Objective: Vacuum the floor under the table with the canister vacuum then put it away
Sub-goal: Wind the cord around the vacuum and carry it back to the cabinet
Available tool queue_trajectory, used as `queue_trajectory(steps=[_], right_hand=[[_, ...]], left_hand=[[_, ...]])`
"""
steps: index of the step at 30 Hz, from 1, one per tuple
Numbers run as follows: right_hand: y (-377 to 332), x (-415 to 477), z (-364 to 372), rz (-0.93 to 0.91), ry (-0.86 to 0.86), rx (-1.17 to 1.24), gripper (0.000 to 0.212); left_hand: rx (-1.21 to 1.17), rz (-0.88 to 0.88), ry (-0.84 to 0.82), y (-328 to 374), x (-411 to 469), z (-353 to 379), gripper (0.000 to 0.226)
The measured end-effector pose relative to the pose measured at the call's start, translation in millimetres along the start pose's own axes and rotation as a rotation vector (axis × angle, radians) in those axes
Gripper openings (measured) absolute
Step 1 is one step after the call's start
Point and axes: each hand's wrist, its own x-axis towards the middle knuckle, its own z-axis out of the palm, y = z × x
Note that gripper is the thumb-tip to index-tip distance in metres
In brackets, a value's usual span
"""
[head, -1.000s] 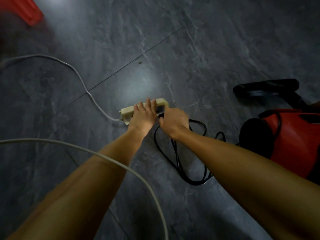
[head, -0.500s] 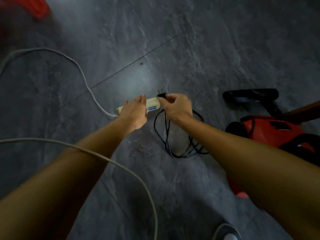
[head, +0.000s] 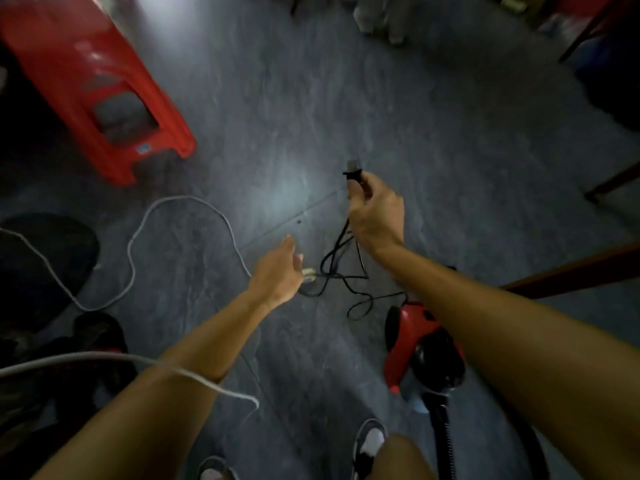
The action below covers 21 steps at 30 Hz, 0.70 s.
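Head view, looking down at a dark grey stone-patterned floor (head: 433, 140). The right hand (head: 375, 216) is closed around a thin black power cord (head: 341, 261) just below its black two-pin plug (head: 352, 173), which is held raised with the pins pointing away from the wearer. From the fist the cord hangs down in loose loops and is seen to run across the floor to the red and black canister vacuum cleaner (head: 420, 351), which stands on the floor at the lower right, partly hidden behind the right forearm. A black ribbed hose (head: 441, 441) is seen leaving the lower end of the canister.

The left hand (head: 278, 271) is spread, fingers apart and empty, held over a cream-coloured power strip (head: 309, 273), of which only a small end is visible past the fingers; whether the hand touches it cannot be told. A grey-white cable (head: 180, 202) is laid in a wide curve across the floor from the strip toward the left edge. A second pale cable (head: 104, 358) passes close to the camera across the left forearm.

A red plastic stool (head: 86, 88) stands at the upper left. Two shoes (head: 369, 441) are visible at the bottom edge.
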Motion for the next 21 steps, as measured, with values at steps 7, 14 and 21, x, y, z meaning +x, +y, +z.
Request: queue_trajectory(steps=[7,14,21], right_hand=[[-198,16,-182,-0.093,-0.061,0.096,0.023],[-301,-48,-317,-0.132,-0.055,0.043,0.018],[-350,-127,-388,-0.077,0.092,0.122,0.017]], left_hand=[[-0.083,0.015,0.1,154,-96,-183,0.052],[-0.156,0.222,0.035,268,-208,-275,0.057],[-0.302,0.359,0.014,319,-293,-268,0.061]])
